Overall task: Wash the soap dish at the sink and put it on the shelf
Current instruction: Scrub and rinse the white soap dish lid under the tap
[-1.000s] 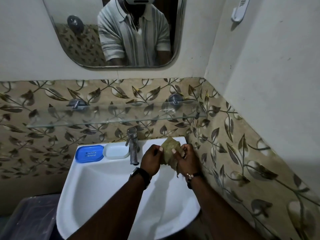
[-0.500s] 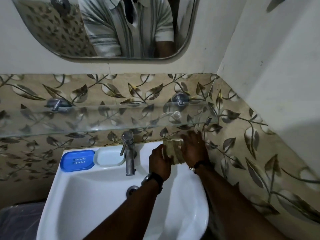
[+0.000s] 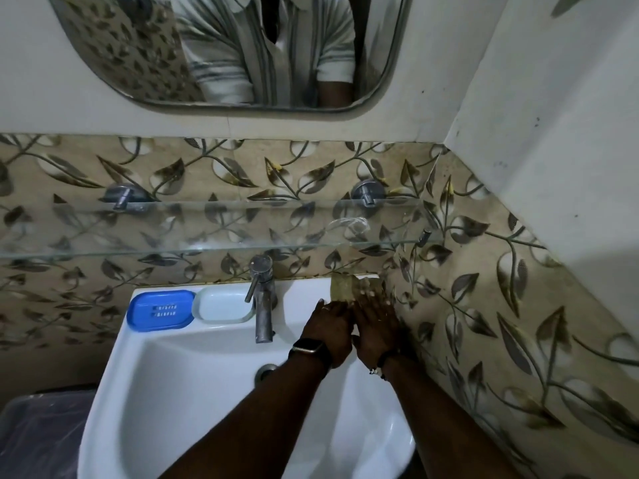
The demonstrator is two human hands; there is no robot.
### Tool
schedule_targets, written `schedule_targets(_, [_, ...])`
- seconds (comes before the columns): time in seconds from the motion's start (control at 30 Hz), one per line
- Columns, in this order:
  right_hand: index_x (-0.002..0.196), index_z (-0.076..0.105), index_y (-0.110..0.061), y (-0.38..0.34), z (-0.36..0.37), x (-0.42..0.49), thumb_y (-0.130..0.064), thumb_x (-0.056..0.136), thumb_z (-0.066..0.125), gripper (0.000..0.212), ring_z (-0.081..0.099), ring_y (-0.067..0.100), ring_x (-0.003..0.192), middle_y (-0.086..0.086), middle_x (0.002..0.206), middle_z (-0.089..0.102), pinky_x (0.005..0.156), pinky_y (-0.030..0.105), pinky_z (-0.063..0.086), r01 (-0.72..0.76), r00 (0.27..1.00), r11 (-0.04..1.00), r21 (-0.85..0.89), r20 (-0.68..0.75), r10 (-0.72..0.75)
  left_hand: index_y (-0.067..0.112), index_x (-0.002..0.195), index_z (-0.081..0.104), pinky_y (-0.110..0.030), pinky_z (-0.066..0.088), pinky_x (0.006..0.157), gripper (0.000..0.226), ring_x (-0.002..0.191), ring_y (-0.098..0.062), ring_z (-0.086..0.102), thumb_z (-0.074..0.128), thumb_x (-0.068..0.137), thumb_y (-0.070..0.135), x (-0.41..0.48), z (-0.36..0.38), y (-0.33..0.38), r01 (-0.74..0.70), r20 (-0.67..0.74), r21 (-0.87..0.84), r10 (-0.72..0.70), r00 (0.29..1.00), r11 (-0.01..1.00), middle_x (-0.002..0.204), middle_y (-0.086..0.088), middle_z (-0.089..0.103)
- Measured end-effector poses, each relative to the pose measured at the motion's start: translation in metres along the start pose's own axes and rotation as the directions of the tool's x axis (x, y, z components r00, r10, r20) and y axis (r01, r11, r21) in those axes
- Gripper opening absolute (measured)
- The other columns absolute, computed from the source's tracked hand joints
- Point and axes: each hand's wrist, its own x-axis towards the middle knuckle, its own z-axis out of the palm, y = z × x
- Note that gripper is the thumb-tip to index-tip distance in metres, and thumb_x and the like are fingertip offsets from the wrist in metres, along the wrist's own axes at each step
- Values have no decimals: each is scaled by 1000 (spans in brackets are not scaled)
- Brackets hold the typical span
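- Here the soap dish [image 3: 160,310], a blue slotted tray, sits on the back ledge of the sink [image 3: 193,392] at the left, touching its pale lower half [image 3: 226,304], just left of the tap [image 3: 263,299].
- Both hands are at the far right corner of the ledge, well apart from the dish: the left hand [image 3: 330,331] and right hand [image 3: 375,324] lie flat and pressed on a brownish-green cloth [image 3: 345,288]; whether the fingers pinch it I cannot tell.
- The dish looks like thin, hard plastic: probably light, stiff and unlikely to break if knocked.
- Once wet or soapy it will likely be slippery, so a pinch across the two long rims seems safer than a hold on the flat slotted face.
- The two halves probably lift apart, so each may need its own rinse.
- The glass shelf [image 3: 221,248] above is smooth; the dish should be set down flat.
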Motion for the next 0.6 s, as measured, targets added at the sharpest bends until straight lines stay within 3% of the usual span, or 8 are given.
schedule_targets(0.03, [150, 39, -14, -4, -4, -8, -37, 87, 65, 71, 21, 29, 151, 8, 162, 27, 124, 49, 13, 5, 998, 1000, 1, -59, -5, 14, 141, 51, -40, 12, 123, 49, 136, -29, 43, 51, 92, 15, -6, 0, 2, 2, -30, -39, -3, 1000, 999, 145, -8, 51])
schedule_targets(0.1, [126, 66, -8, -14, -8, -24, -25, 67, 82, 63, 56, 33, 129, 14, 137, 60, 109, 50, 43, 11, 984, 1000, 16, -178, -8, 12, 143, 50, -37, 16, 122, 49, 136, -29, 45, 49, 95, 13, -24, 1, 7, -12, -110, -132, -3, 994, 991, 146, -11, 52])
schedule_targets(0.17, [110, 73, -8, -27, -9, -42, -17, 57, 84, 55, 67, 34, 107, 12, 115, 70, 90, 47, 55, 13, 971, 999, 45, -240, -2, 11, 144, 50, -35, 23, 120, 48, 136, -30, 46, 48, 96, 14, -48, 3, 10, -27, -161, -196, -5, 987, 980, 146, -13, 53])
schedule_targets(0.27, [107, 73, -12, -54, -6, -68, -17, 60, 81, 48, 67, 32, 93, 7, 103, 70, 74, 42, 56, 29, 973, 996, 79, -229, -10, 14, 145, 49, -32, 27, 119, 47, 139, -28, 44, 44, 99, 20, -89, 10, 7, 14, -193, -232, -60, 979, 973, 149, -9, 52])
schedule_targets(0.47, [93, 74, -16, -124, 1, -109, -14, 56, 84, 38, 67, 24, 78, 0, 85, 68, 61, 35, 57, 212, 964, 962, 173, -198, -177, 19, 140, 56, -25, 29, 113, 45, 137, -22, 46, 46, 98, 34, -179, 7, -23, 194, -167, -250, -239, 956, 949, 145, -4, 56])
schedule_targets(0.53, [99, 73, -17, -146, 3, -115, -11, 58, 81, 41, 67, 22, 80, -2, 90, 67, 63, 32, 57, 243, 962, 942, 231, -185, -202, 25, 138, 56, -19, 30, 110, 44, 134, -16, 46, 47, 96, 35, -202, 3, -35, 226, -173, -270, -278, 945, 936, 144, 3, 56])
schedule_targets(0.6, [118, 67, -19, -169, 3, -116, -12, 74, 69, 44, 64, 21, 100, -3, 112, 66, 80, 31, 56, 287, 955, 906, 310, -169, -245, 27, 137, 57, -19, 31, 109, 43, 132, -14, 47, 47, 96, 36, -219, -4, -51, 266, -193, -262, -321, 927, 928, 143, 5, 56])
